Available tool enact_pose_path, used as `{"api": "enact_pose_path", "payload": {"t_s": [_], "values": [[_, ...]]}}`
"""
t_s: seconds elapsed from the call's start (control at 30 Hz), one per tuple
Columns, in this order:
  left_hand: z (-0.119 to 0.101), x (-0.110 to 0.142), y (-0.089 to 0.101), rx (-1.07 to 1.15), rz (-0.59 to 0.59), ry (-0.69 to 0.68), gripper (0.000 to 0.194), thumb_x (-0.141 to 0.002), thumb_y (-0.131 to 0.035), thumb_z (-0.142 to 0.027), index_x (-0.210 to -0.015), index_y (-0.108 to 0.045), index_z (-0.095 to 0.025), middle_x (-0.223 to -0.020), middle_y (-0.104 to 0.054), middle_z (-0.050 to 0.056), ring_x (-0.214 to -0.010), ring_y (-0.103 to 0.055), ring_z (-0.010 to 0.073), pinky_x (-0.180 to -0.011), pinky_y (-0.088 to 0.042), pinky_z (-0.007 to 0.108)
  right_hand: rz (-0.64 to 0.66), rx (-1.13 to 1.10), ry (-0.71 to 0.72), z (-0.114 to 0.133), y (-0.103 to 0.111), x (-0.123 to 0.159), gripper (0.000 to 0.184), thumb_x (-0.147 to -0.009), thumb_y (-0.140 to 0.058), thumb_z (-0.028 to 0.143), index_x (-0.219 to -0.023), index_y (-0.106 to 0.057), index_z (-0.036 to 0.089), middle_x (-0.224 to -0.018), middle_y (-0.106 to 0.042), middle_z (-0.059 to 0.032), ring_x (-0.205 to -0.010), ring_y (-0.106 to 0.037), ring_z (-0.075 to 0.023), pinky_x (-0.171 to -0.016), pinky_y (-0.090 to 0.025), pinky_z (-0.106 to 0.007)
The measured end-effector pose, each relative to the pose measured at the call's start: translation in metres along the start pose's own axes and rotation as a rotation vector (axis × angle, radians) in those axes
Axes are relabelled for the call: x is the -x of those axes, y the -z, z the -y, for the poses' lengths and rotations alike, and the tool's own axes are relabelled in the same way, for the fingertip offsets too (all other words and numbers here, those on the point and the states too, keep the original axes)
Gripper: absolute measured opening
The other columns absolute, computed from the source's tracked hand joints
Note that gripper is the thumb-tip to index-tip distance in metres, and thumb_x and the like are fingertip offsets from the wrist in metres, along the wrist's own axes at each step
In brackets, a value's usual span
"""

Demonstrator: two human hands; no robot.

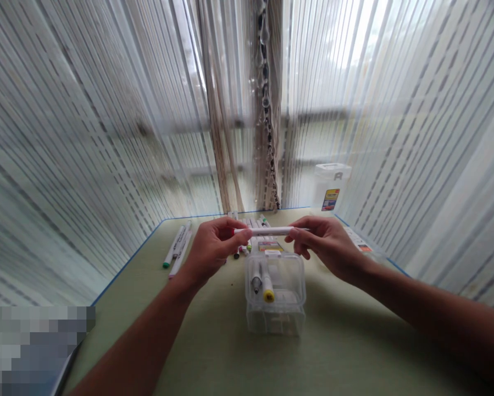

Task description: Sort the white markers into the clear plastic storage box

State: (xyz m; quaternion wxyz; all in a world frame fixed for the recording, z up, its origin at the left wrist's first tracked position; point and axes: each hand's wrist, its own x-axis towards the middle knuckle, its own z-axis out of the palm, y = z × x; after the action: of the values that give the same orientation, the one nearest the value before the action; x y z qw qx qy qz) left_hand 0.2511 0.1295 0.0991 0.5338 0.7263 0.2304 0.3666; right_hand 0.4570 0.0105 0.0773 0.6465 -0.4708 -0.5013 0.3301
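Note:
Between my two hands a white marker [270,231] is held level, its red end at the left. My left hand [211,245] pinches it near that red end. The thumb and fingers of my right hand [327,242] grip the other end. Just below the marker stands a clear plastic box [275,319] with a yellow-capped marker [267,286] and a grey-tipped marker [255,279] at its top. Behind my hands several loose markers [253,223] lie on the table, partly hidden by the fingers and the held marker.
Two white markers, one green-tipped [173,247] and one pink-tipped [181,254], lie left of my left hand. An upright clear container [330,187] with a yellow label stands at the back right. A striped string curtain [148,110] hangs behind the table [214,341]. A pixelated patch covers the lower left corner.

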Motion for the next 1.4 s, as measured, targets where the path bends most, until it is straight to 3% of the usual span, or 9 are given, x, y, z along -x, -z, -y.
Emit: {"api": "enact_pose_path", "payload": {"t_s": [0.33,0.73,1.0,1.23,1.4], "values": [[-0.0023,0.0010,-0.0023,-0.028,0.010,0.034,0.031,-0.065,-0.085,-0.034,-0.079,-0.071,-0.010,-0.060,-0.067,0.003,-0.049,-0.052,0.0091,-0.045,-0.037,0.019,-0.025,-0.027,-0.017,-0.0015,-0.0005,-0.0009,0.026,-0.072,-0.084,0.034,-0.084,-0.073,0.014,-0.058,-0.067,-0.0013,-0.047,-0.057,-0.0100,-0.041,-0.041,-0.021],[0.0017,0.0019,0.0049,0.145,0.070,-0.007,0.024,-0.078,-0.075,-0.029,-0.094,-0.076,-0.011,-0.074,-0.073,0.008,-0.055,-0.055,0.0095,-0.052,-0.042,0.022,-0.033,-0.104,-0.021,0.0002,0.0001,-0.0011,0.019,-0.077,-0.082,0.031,-0.086,-0.074,0.016,-0.077,-0.072,-0.0042,-0.052,-0.061,-0.0101,-0.044,-0.042,-0.021],[0.0014,0.0018,0.0052,0.258,0.077,0.007,0.027,-0.080,-0.069,-0.027,-0.097,-0.077,-0.008,-0.076,-0.075,0.011,-0.056,-0.057,0.0112,-0.054,-0.045,0.024,-0.043,-0.137,-0.019,0.0009,0.0000,-0.0016,0.018,-0.077,-0.081,0.031,-0.084,-0.074,0.016,-0.064,-0.068,-0.0013,-0.050,-0.060,-0.0113,-0.043,-0.040,-0.022],[0.0049,0.0002,0.0055,0.212,0.050,0.005,0.026,-0.083,-0.067,-0.029,-0.099,-0.075,-0.010,-0.074,-0.075,0.010,-0.054,-0.057,0.0102,-0.053,-0.044,0.022,-0.050,-0.105,-0.021,-0.0018,0.0000,-0.0014,0.023,-0.073,-0.084,0.030,-0.090,-0.075,0.017,-0.073,-0.072,-0.0036,-0.052,-0.060,-0.0107,-0.043,-0.042,-0.022],[0.0022,-0.0002,0.0030,0.103,0.033,-0.005,0.026,-0.077,-0.076,-0.030,-0.094,-0.076,-0.010,-0.069,-0.072,0.006,-0.052,-0.054,0.0089,-0.050,-0.041,0.021,-0.040,-0.086,-0.027,-0.0036,0.0009,-0.0012,0.026,-0.071,-0.086,0.031,-0.090,-0.076,0.016,-0.072,-0.073,-0.0048,-0.052,-0.059,-0.0113,-0.044,-0.043,-0.023]]}}
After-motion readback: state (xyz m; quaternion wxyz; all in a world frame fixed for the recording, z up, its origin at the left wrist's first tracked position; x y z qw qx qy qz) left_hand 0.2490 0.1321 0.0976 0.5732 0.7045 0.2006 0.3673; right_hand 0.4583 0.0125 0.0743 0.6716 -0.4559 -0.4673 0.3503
